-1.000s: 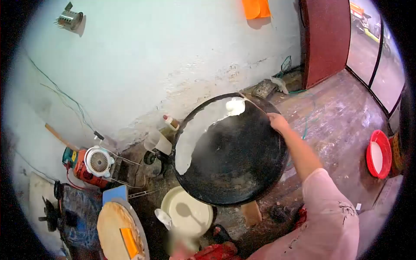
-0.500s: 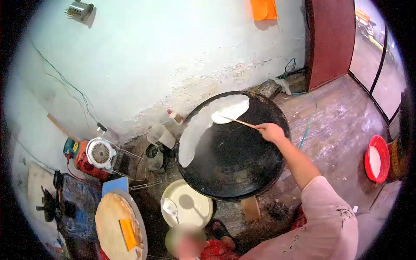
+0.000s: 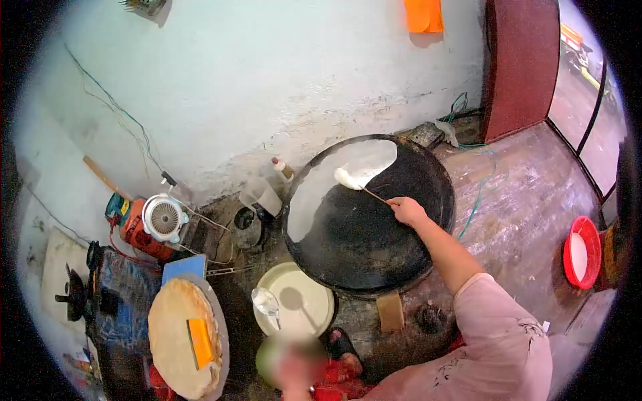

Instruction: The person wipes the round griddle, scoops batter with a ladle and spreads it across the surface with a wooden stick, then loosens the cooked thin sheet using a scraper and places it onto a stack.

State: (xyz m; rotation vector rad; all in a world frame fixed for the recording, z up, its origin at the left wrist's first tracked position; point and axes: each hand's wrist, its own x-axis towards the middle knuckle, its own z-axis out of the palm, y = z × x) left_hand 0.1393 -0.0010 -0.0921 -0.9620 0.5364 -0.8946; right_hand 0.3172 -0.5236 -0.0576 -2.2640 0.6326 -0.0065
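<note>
My right hand (image 3: 406,210) is closed around the thin stick of a batter spreader (image 3: 376,195). The spreader's white-coated head rests at the inner edge of a curved band of white batter (image 3: 321,187). That band covers the far and left side of a large round black griddle (image 3: 364,244). At the bottom, a blurred skin-coloured shape, apparently my left hand (image 3: 294,381), is beside a greenish round thing; its fingers cannot be made out. Just above it stands a basin of pale batter (image 3: 321,284) with a metal ladle (image 3: 266,302) at its left side.
A stack of thin flatbreads (image 3: 170,337) carries an orange-handled scraper (image 3: 200,342). Behind it are a blower (image 3: 164,217) and a clear jug (image 3: 262,196). A small bottle (image 3: 283,168) stands by the wall. A red basin (image 3: 580,254) is at the right.
My right hand has moved left and slightly nearer, turning the spreader's head. The batter band looks wider on the left. The view has shifted a little.
</note>
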